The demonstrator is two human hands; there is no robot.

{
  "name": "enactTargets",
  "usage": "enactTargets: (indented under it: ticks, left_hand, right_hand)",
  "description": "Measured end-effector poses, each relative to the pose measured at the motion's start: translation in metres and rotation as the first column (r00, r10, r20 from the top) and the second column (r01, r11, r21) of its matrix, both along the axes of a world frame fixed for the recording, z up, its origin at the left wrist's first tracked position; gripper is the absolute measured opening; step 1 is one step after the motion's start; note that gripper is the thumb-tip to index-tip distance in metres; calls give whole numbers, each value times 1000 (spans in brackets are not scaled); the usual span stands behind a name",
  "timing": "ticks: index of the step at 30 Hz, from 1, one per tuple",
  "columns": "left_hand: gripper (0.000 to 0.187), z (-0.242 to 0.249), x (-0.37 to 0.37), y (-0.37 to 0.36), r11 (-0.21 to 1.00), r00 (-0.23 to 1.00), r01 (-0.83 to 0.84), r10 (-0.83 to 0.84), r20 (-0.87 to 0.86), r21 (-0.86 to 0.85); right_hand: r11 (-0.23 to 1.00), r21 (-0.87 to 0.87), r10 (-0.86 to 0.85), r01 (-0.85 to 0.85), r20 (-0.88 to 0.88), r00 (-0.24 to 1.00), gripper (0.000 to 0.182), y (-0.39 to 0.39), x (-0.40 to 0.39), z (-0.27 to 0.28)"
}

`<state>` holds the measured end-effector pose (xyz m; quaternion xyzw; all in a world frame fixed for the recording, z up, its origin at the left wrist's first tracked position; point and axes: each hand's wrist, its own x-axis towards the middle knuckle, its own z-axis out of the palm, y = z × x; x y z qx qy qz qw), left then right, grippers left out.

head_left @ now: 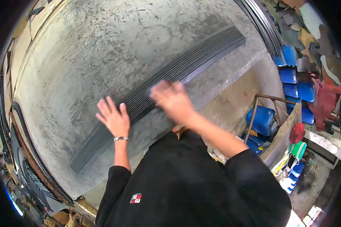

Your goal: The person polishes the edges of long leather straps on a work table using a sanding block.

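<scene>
Dark strips lie side by side in a long band, running diagonally over the grey stained table. My left hand, with a bracelet at the wrist, rests on or just over the strips left of centre, its fingers spread and nothing in it. Over the middle of the band is my right hand, blurred by motion. A small dark bluish thing shows at its fingertips, too smeared to name; the fingers seem bent around it.
More dark strips hang over the table's top right edge. Blue containers stand on the floor at the right, near a metal frame. Leather-like scraps are piled at the far right. Dark curved pieces lie at lower left.
</scene>
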<state>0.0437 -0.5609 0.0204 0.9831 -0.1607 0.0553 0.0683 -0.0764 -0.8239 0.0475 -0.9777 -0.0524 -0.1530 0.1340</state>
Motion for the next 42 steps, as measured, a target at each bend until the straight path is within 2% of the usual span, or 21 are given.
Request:
enactTargets:
  ticks: [3, 7, 10, 11, 14, 17, 20, 22, 23, 24, 28, 31, 32, 33, 34, 35, 37, 38, 39, 40, 42]
  left_hand:
    - [64, -17, -1, 44, 993, 994, -110, 111, -8, 36]
    - [64, -24, 0, 41, 992, 991, -129, 128, 44, 10]
    - [63, -34, 2, 49, 989, 989, -142, 140, 50, 47]
    - [62, -33, 0, 48, 983, 985, -171, 170, 27, 67]
    - [61, -37, 2, 52, 974, 978, -203, 197, 72, 96]
    - [61, -35, 2, 55, 979, 980, -192, 188, 59, 72]
    - [61, -35, 6, 54, 976, 980, -199, 198, 21, 86]
    - [61, -35, 5, 55, 970, 976, -220, 220, 10, 101]
    - [61, -34, 4, 54, 972, 977, -212, 211, 17, 103]
    - [61, -33, 5, 54, 971, 977, -214, 213, 20, 107]
    - [60, -34, 4, 57, 978, 984, -179, 178, 23, 109]
    - [59, -26, 7, 52, 986, 987, -155, 153, 38, 63]
    - [59, -13, 6, 40, 988, 990, -139, 137, 43, 61]
    - [58, -2, 3, 28, 988, 988, -149, 146, 52, 42]
    - [55, 12, 2, 17, 990, 989, -140, 139, 40, 3]
    - [56, 6, 1, 20, 989, 985, -150, 149, 82, 11]
    - [58, 5, 1, 20, 979, 978, -202, 201, 60, 8]
    - [59, 1, -3, 20, 972, 970, -234, 233, 66, 8]
    - [59, -5, -5, 23, 968, 966, -249, 249, 70, -8]
    - [60, -9, -5, 24, 967, 965, -253, 254, 68, -33]
    - [62, -10, -6, 21, 962, 961, -257, 264, 79, -86]
  right_hand:
    - [885, -260, -415, 387, -63, 907, 39, -179, 10, 29]
    - [575, -343, -702, 743, 260, 663, 29, -330, 18, -28]
    - [812, -269, -545, 518, -33, 838, 33, -165, 49, -17]
    - [944, -51, -328, 327, -18, 944, 37, -101, 43, 0]
    - [995, -19, 101, -100, 99, 990, 43, -33, 10, -28]
    - [964, -209, -173, 164, -22, 985, 38, -211, 20, 9]
    - [754, -216, -647, 621, -78, 758, 32, -399, 25, 16]
    - [634, -265, -704, 726, 190, 684, 30, -416, 31, -25]
    - [570, -273, -705, 775, 322, 632, 30, -413, 40, -40]
    - [679, -224, -684, 699, 155, 713, 32, -361, 43, -22]
    - [987, 156, -44, 36, 50, 998, 42, -109, 16, -25]
    - [998, -42, 50, -48, 62, 997, 43, -149, 11, -19]
    - [999, -34, -27, 26, -18, 999, 41, -202, 15, 20]
    - [947, -269, -171, 178, 48, 984, 38, -251, 14, 34]
    - [916, -200, -380, 349, -147, 913, 36, -305, 22, 25]
    - [874, -163, -475, 458, -80, 877, 33, -352, 27, 18]
    - [778, -301, -561, 551, 61, 826, 38, -393, 23, -9]
    - [774, -246, -553, 584, 188, 812, 43, -435, 26, -107]
    - [676, -349, -720, 649, -122, 683, 47, -327, 35, -16]
    - [712, 499, -431, 494, -244, 869, 44, -261, 39, -57]
    - [982, -138, -135, 130, -28, 990, 40, -90, 37, 9]
